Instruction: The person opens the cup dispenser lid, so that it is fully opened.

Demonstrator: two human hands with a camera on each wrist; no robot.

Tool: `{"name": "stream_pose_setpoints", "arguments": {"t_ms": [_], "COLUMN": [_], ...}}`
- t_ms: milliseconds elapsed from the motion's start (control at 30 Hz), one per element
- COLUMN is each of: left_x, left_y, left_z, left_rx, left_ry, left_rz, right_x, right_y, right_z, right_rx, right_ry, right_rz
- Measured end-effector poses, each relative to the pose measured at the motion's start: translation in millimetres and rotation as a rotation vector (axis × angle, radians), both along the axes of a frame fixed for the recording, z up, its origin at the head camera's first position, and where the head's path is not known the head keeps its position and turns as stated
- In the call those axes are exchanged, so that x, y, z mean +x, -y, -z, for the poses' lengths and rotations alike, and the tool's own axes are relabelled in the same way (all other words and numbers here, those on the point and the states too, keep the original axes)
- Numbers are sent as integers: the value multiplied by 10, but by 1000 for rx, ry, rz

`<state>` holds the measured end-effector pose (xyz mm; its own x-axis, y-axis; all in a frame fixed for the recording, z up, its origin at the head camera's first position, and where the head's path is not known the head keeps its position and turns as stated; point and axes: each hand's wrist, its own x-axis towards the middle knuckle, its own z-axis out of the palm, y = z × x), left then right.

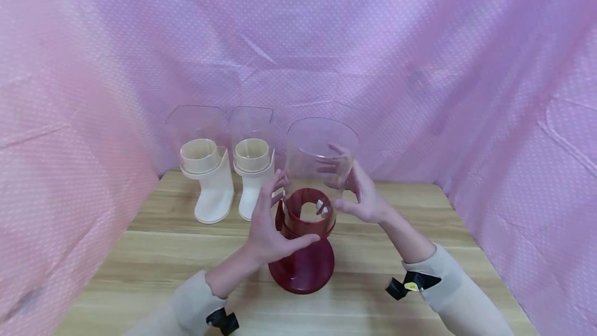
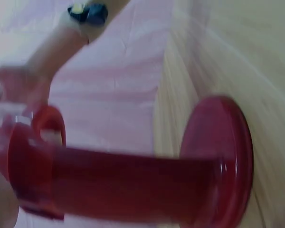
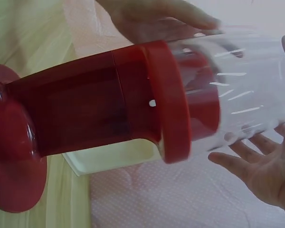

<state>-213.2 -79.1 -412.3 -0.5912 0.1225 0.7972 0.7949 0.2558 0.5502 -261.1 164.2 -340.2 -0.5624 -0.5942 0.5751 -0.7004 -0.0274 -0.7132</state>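
A glossy red stand (image 1: 303,271) with a round base and a ring-shaped holder on top stands upright on the table. Out of its ring rises a wide clear cylinder (image 1: 303,170). My left hand (image 1: 272,232) is at the left of the ring, its thumb stretched across the front and its fingers along the far left side. On the other side, my right hand (image 1: 366,201) has its fingers spread behind the clear wall and its thumb near the lower front. The right wrist view shows those right fingers (image 3: 263,152) extended beside the cylinder.
Behind and to the left stand two cream-white stands (image 1: 214,198) (image 1: 254,191), each with a ring and a clear container above it. The wooden table (image 1: 401,274) is enclosed by pink dotted cloth (image 1: 373,40). Black cameras (image 1: 396,289) are strapped to both forearms.
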Motion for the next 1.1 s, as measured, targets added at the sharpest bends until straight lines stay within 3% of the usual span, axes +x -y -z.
{"name": "stream_pose_setpoints", "arguments": {"t_ms": [200,333,467,633,767,900,1100], "left_x": [-222,-335,-379,-384,-368,-359,-362], "left_y": [311,426,434,382,340,311,293], "left_z": [59,113,148,192,221,200,171], "left_rx": [3,-50,-109,-155,-162,-189,-197], "left_ry": [149,202,220,234,244,248,178], "left_rz": [261,347,323,260,233,211,184], "right_x": [128,172,171,156,162,206,290], "right_y": [-109,-82,38,211,265,263,231], "right_z": [-116,-241,-476,-746,-798,-794,-822], "right_rx": [-23,-39,-49,-21,39,15,10], "right_ry": [-49,-89,-117,-91,-60,-63,-141], "right_rz": [72,96,135,179,201,201,206]}}
